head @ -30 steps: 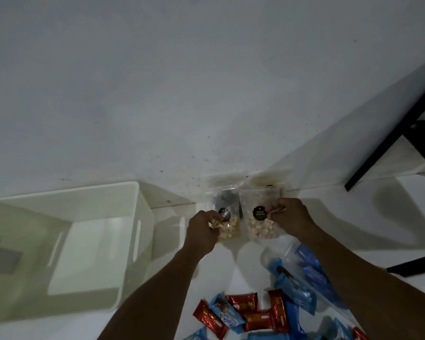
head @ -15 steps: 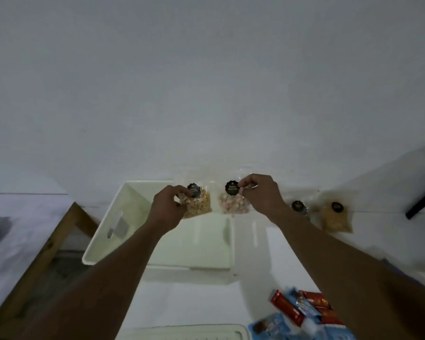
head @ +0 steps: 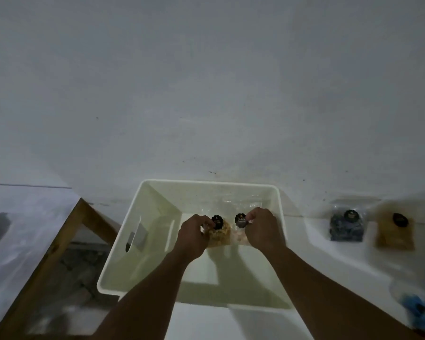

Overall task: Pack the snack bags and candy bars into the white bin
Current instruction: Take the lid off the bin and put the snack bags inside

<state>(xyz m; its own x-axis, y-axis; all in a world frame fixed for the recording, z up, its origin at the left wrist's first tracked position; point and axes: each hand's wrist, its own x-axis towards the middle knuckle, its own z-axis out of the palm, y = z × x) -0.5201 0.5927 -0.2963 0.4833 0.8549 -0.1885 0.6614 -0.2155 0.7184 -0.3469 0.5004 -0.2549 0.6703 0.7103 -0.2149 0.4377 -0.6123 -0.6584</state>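
The white bin (head: 145, 197) stands on the white table against the wall. Inside it, over its far half, my left hand (head: 193, 233) grips a clear snack bag of yellow-brown pieces (head: 220, 235) with a round black label. Beside it my right hand (head: 261, 228) grips a second clear snack bag of pale pink pieces (head: 239, 228), also black-labelled. The two bags hang side by side, nearly touching. Whether they rest on the bin floor I cannot tell.
To the bin's right, two more snack bags lean at the wall: a dark one (head: 345, 228) and a tan one (head: 395, 231). Blue wrappers (head: 423, 312) show at the right edge. The wooden table edge (head: 47, 261) drops to the floor on the left.
Both hands carried their bags from the wall on the right over to the bin and lowered them inside it. The view swung left, so the candy bars have left the frame.
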